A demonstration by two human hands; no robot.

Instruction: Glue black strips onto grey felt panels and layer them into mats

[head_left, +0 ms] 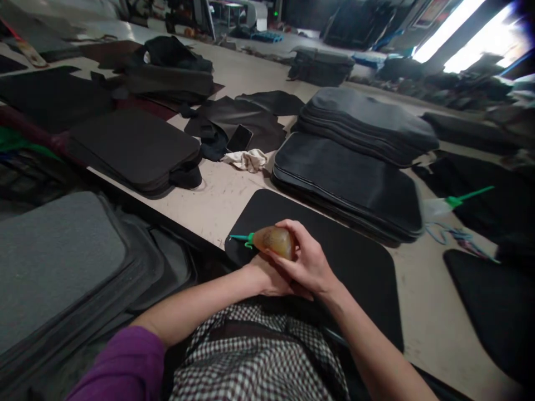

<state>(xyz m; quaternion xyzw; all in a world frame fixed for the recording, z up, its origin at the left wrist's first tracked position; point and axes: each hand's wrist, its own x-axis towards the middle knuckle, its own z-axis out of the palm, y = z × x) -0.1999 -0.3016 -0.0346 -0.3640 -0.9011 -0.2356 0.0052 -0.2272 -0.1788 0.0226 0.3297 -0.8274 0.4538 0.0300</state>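
In the head view my right hand (311, 259) is wrapped round a squeeze bottle (273, 240) of yellowish-brown stuff, tipped on its side. Its green nozzle (240, 238) points left, the tip over the left corner of a black rounded panel (355, 278). My left hand (271, 277) rests low on that panel, under the bottle and partly covered by my right hand. Its fingers stretch to the right beneath my right wrist, and I see nothing held in them.
Stacked black panels (346, 178) stand just beyond, with more dark panels (137, 147) at left. A crumpled cloth (246, 160) and a phone (239, 138) lie between. At right is another green-nozzled bottle (438, 206). Grey padded sheets (58, 256) are piled left of the table edge.
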